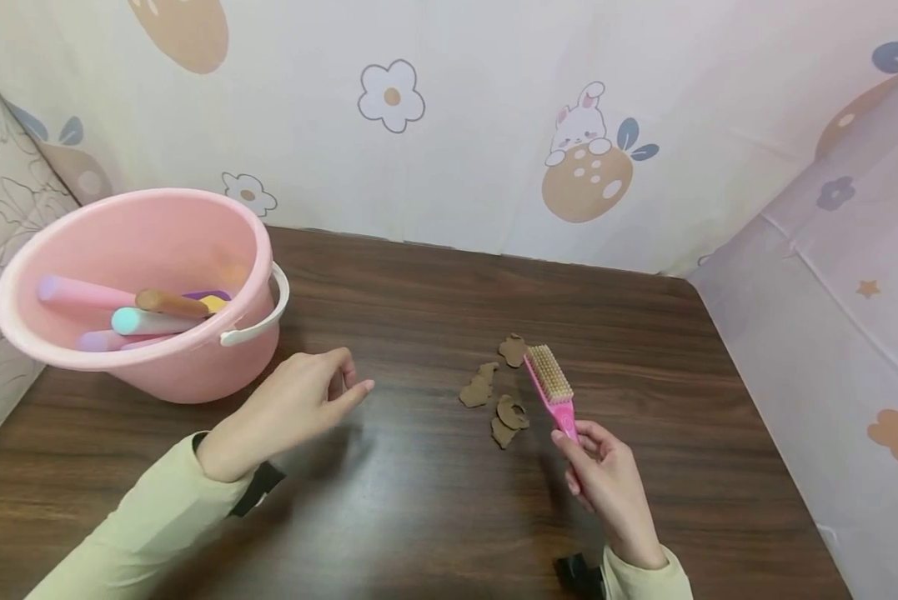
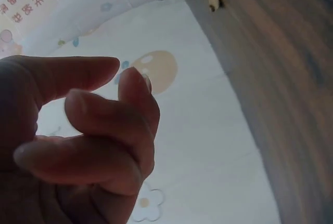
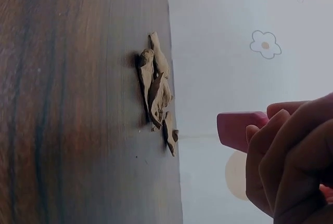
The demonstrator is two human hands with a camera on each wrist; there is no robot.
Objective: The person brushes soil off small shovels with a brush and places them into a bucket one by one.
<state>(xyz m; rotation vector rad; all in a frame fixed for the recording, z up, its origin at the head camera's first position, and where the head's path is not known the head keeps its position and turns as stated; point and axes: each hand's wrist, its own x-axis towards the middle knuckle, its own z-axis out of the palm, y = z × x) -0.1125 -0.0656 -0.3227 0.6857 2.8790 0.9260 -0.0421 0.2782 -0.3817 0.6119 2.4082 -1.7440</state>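
My right hand (image 1: 602, 483) grips the pink handle of a brush (image 1: 549, 377), its pale bristles turned up. In the right wrist view the handle's end (image 3: 237, 128) pokes out beyond the curled fingers. Left of the brush, on the table, lie several thin, irregular brown pieces (image 1: 479, 388), some overlapping. My left hand (image 1: 291, 408) hovers over the table beside the pink bucket (image 1: 193, 375) and holds nothing. Its fingers are loosely bent, with the thumb close to the index fingertip in the left wrist view.
The bucket stands at the back left with its white handle (image 1: 264, 325) hanging outward. Inside lean several coloured rods or handles (image 1: 171, 302). A patterned cloth (image 1: 456, 150) rises along the back and sides of the dark wooden table (image 1: 388, 283).
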